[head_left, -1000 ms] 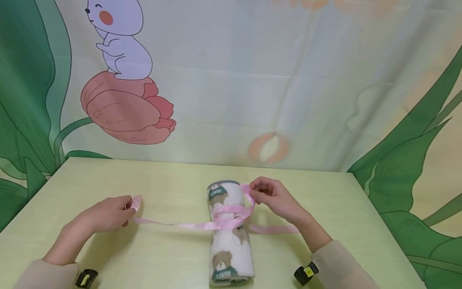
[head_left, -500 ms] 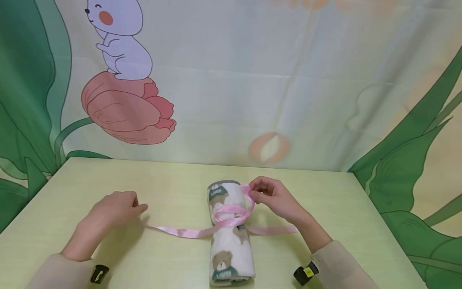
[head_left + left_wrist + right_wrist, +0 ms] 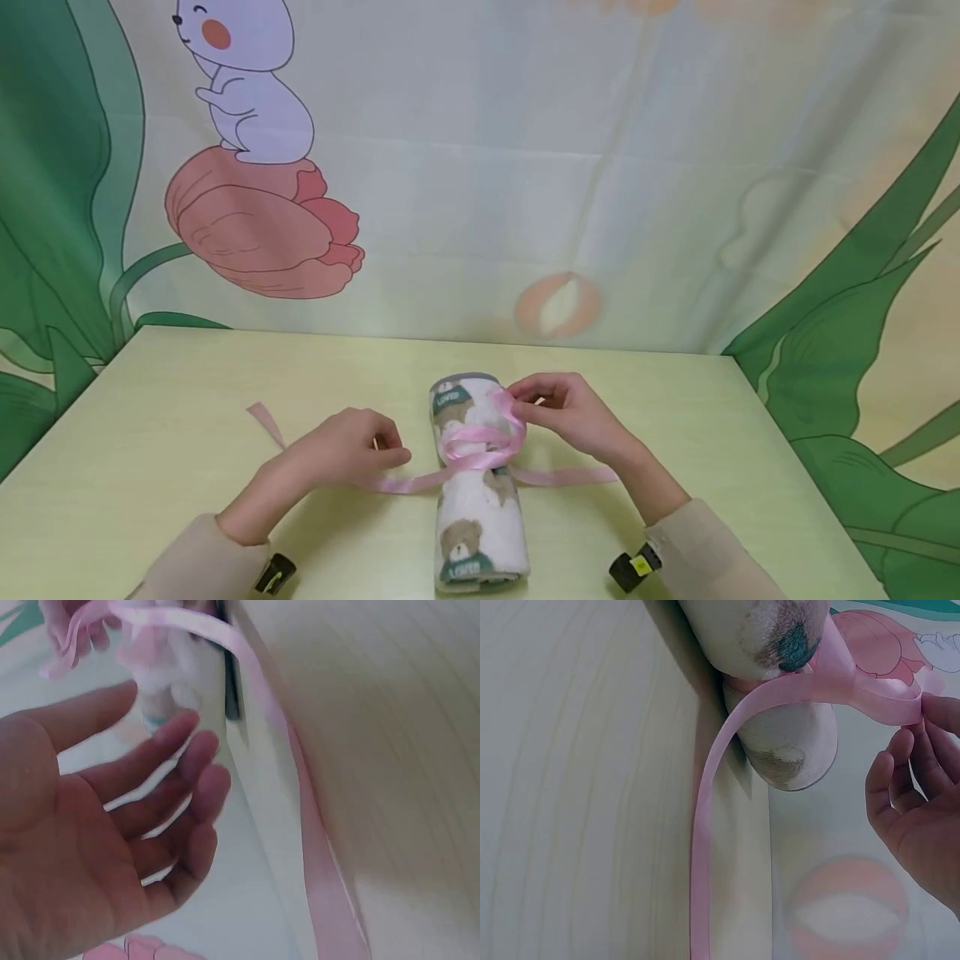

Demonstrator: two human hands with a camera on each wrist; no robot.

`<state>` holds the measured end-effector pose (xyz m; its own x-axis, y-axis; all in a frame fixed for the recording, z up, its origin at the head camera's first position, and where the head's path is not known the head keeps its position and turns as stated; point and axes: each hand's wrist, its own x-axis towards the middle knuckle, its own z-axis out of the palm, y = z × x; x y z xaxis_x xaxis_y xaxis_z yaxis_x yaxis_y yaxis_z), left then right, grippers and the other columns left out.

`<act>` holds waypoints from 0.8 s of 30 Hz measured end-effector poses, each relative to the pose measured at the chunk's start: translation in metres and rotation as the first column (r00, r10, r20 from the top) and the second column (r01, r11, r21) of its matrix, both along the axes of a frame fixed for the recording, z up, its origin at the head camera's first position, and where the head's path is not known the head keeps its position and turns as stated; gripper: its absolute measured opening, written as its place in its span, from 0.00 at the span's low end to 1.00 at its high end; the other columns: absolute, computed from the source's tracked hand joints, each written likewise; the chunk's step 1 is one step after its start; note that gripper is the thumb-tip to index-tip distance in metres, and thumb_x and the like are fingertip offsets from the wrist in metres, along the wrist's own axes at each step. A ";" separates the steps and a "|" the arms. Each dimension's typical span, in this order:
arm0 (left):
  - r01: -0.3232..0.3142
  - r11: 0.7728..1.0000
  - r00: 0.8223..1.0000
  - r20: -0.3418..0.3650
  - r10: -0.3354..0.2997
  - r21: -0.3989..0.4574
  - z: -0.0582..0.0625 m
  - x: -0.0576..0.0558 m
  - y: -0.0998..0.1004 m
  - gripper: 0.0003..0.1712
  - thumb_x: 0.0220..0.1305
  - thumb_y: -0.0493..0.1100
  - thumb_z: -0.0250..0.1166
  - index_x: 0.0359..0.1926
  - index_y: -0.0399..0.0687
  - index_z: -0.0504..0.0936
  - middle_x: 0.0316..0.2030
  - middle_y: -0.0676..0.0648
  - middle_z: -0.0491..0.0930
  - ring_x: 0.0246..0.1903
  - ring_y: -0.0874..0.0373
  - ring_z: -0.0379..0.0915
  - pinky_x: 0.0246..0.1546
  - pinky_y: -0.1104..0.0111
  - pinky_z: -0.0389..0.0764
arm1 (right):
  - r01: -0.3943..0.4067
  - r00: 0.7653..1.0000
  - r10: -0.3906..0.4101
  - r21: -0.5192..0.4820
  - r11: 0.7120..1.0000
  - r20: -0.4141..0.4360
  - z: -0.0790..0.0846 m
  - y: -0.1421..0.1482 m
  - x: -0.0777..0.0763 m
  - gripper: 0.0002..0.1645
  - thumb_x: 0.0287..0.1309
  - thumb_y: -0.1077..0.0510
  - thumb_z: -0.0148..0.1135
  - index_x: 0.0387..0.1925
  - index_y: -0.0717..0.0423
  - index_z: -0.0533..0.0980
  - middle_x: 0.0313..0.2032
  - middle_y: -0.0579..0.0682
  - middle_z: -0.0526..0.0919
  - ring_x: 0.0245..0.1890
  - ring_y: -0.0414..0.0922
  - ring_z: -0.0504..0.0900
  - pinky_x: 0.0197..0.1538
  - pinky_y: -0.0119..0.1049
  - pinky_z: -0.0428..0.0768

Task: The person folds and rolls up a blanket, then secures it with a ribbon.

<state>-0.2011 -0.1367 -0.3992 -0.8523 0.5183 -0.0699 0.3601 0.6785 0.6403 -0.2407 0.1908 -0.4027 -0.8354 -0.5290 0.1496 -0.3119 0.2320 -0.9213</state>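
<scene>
A rolled towel (image 3: pixel 480 517) with bear prints lies lengthwise on the table, cinched at its middle by a pink ribbon (image 3: pixel 480 460). My right hand (image 3: pixel 567 414) pinches a loop of that ribbon at the towel's upper right; the right wrist view shows thumb and fingers (image 3: pixel 930 712) at the loop's end. To the towel's left, my left hand (image 3: pixel 341 450) hovers over the ribbon's left tail with nothing in its grasp. In the left wrist view its fingers (image 3: pixel 206 787) are loosely bent and apart, the ribbon tail (image 3: pixel 322 885) running past them.
The pale wooden table (image 3: pixel 645 533) ends at a cartoon-printed curtain (image 3: pixel 465 208) behind it. One ribbon tail (image 3: pixel 566 477) lies to the right of the towel; the other tail's tip (image 3: pixel 264 421) shows beyond the left wrist. Black wrist cameras (image 3: pixel 636 568) sit by both sleeves.
My left hand has released the left ribbon tail and moved right, toward the towel. The tail has dropped toward the table. My right hand keeps the loop, shifted slightly left.
</scene>
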 end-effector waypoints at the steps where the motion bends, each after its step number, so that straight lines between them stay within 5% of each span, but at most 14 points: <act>1: 0.024 1.000 1.000 0.013 -0.024 0.010 0.000 0.000 0.003 0.09 0.68 0.45 0.68 0.32 0.47 0.86 0.26 0.56 0.80 0.27 0.61 0.71 0.32 0.65 0.75 | 0.000 1.000 0.000 0.002 1.000 -0.004 0.000 0.000 0.000 0.11 0.67 0.61 0.68 0.49 0.58 0.85 0.42 0.53 0.86 0.40 0.51 0.84 0.48 0.42 0.83; 5: 0.114 0.991 0.992 0.054 -0.117 0.065 -0.003 0.000 0.013 0.09 0.69 0.46 0.67 0.34 0.46 0.87 0.27 0.55 0.81 0.27 0.62 0.73 0.32 0.66 0.76 | 0.000 1.000 0.000 -0.008 1.000 -0.015 0.000 -0.001 0.000 0.07 0.68 0.62 0.67 0.46 0.59 0.84 0.41 0.54 0.85 0.39 0.53 0.83 0.46 0.38 0.83; 13: 0.182 0.979 0.982 0.041 -0.187 0.094 -0.018 0.000 0.029 0.08 0.70 0.45 0.68 0.35 0.47 0.85 0.28 0.55 0.81 0.27 0.63 0.75 0.31 0.67 0.77 | 0.003 1.000 -0.003 -0.030 1.000 -0.012 0.002 -0.003 0.001 0.06 0.69 0.61 0.66 0.44 0.59 0.81 0.41 0.54 0.84 0.37 0.50 0.81 0.44 0.38 0.82; 24: 0.146 0.989 0.989 0.004 -0.146 0.002 -0.016 0.005 0.034 0.07 0.72 0.47 0.65 0.39 0.49 0.81 0.33 0.56 0.79 0.30 0.60 0.71 0.33 0.62 0.74 | -0.026 1.000 0.025 -0.051 0.998 -0.011 0.001 -0.006 0.002 0.05 0.70 0.61 0.64 0.44 0.59 0.81 0.42 0.54 0.84 0.38 0.49 0.81 0.45 0.38 0.81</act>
<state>-0.1957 -0.1028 -0.4150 -0.7671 0.6374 -0.0727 0.4524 0.6178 0.6432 -0.2386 0.1843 -0.4020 -0.8199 -0.5417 0.1855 -0.3267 0.1765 -0.9285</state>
